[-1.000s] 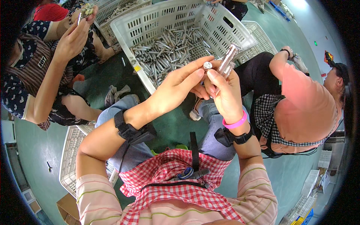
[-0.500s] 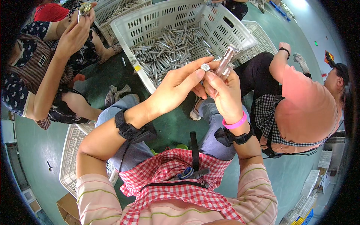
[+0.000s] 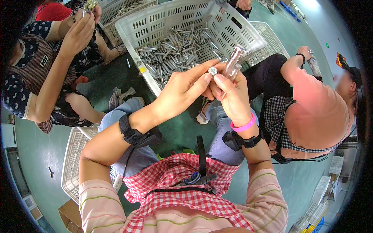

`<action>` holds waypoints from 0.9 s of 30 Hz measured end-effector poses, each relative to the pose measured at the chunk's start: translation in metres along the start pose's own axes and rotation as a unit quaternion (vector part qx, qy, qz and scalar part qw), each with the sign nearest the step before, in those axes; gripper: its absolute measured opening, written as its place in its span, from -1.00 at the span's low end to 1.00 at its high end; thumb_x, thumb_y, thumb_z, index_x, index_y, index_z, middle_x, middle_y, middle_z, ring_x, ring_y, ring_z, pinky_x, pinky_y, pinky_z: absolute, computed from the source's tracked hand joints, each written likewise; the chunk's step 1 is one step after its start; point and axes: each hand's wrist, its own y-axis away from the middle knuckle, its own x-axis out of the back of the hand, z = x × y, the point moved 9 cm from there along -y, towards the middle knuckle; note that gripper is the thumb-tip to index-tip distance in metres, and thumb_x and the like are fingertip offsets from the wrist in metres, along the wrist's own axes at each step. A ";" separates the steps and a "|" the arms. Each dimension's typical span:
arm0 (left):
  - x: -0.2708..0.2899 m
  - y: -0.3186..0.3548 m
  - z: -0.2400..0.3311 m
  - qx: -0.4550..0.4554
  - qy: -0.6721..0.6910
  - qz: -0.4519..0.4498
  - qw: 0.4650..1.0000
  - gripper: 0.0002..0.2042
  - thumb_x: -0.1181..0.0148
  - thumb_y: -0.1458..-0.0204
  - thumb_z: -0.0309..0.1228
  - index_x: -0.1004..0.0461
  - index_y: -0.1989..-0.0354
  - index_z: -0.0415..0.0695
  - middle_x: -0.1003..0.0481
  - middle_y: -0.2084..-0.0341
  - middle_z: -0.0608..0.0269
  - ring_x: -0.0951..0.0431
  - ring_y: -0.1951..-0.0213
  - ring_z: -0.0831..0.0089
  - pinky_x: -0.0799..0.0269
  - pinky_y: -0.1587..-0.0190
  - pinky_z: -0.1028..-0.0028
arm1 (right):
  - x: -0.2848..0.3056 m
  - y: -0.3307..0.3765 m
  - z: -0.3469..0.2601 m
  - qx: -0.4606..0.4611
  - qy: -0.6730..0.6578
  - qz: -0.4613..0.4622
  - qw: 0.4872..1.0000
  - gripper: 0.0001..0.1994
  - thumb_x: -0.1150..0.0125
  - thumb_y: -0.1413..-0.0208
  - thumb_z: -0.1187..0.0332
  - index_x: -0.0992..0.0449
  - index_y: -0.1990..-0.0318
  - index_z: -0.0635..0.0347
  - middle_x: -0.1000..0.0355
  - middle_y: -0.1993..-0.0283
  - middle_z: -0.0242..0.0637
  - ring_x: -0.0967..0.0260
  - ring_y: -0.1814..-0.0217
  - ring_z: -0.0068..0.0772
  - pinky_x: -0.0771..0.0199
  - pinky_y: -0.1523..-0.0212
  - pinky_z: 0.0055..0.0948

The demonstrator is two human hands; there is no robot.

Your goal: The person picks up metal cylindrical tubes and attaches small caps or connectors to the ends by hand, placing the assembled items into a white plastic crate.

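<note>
Green shop floor w/ white slotted plastic crate (image 3: pixel 248 23) of metal rods ahead, I see right hand (image 3: pixel 233 99) closed round silver metal cylinder (image 3: pixel 233 64), left hand (image 3: pixel 182 89) pinching small silver hex nut (image 3: pixel 212 70) at its lower end, fitting step; next needs alignment, I reckon.

A shiny metal tube (image 3: pixel 233 62) and small glossy metal nut (image 3: pixel 212 70); matt white plastic crate (image 3: pixel 163 19).

Striped pink sleeves, black wrist straps, pink band
</note>
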 end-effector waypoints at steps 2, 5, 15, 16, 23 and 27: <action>0.000 0.001 0.001 0.001 -0.029 0.004 1.000 -0.57 0.28 -0.19 -0.29 -0.05 -0.15 -0.33 -0.41 0.23 0.13 -0.50 0.34 0.46 -0.44 0.25 0.51 | -0.003 0.000 -0.001 0.007 -0.025 -0.019 0.999 -0.84 -0.10 -0.02 0.41 -0.38 0.25 0.27 -0.23 0.60 -0.51 -0.08 0.65 -0.75 -0.04 0.65 -0.71; 0.001 0.002 0.004 -0.012 -0.055 0.012 0.998 -0.57 0.28 -0.19 -0.29 -0.06 -0.15 -0.32 -0.43 0.27 0.14 -0.49 0.37 0.49 -0.43 0.27 0.52 | -0.002 0.002 -0.002 0.006 -0.022 -0.006 1.000 -0.84 -0.11 0.00 0.42 -0.38 0.26 0.26 -0.25 0.58 -0.51 -0.09 0.64 -0.76 -0.05 0.65 -0.72; 0.000 0.004 0.012 -0.022 -0.067 0.029 0.997 -0.60 0.24 -0.19 -0.32 -0.12 -0.13 -0.30 -0.45 0.35 0.22 -0.49 0.42 0.54 -0.42 0.29 0.54 | -0.001 0.004 -0.002 0.006 -0.014 -0.004 1.000 -0.85 -0.12 0.01 0.43 -0.39 0.29 0.26 -0.26 0.57 -0.50 -0.08 0.65 -0.76 -0.05 0.65 -0.73; -0.001 0.004 0.011 -0.018 -0.068 0.026 0.997 -0.61 0.24 -0.18 -0.33 -0.13 -0.12 -0.30 -0.45 0.36 0.21 -0.49 0.42 0.54 -0.43 0.29 0.54 | 0.000 0.004 -0.001 0.008 -0.012 -0.001 1.000 -0.86 -0.12 0.01 0.43 -0.38 0.29 0.26 -0.25 0.58 -0.51 -0.08 0.65 -0.76 -0.05 0.65 -0.73; -0.002 0.003 0.012 -0.014 -0.069 0.023 0.997 -0.63 0.25 -0.18 -0.38 -0.14 -0.12 -0.31 -0.46 0.36 0.21 -0.50 0.42 0.53 -0.43 0.29 0.53 | 0.001 0.005 -0.001 0.003 -0.016 0.006 1.000 -0.86 -0.11 0.02 0.44 -0.37 0.29 0.26 -0.24 0.59 -0.52 -0.08 0.65 -0.76 -0.06 0.64 -0.73; -0.002 0.003 0.011 -0.008 -0.057 0.024 0.998 -0.63 0.25 -0.18 -0.39 -0.13 -0.12 -0.30 -0.45 0.35 0.20 -0.50 0.41 0.53 -0.43 0.29 0.54 | 0.000 0.005 -0.002 0.004 -0.014 -0.001 1.000 -0.85 -0.10 0.02 0.44 -0.37 0.27 0.26 -0.24 0.57 -0.51 -0.08 0.64 -0.75 -0.07 0.63 -0.72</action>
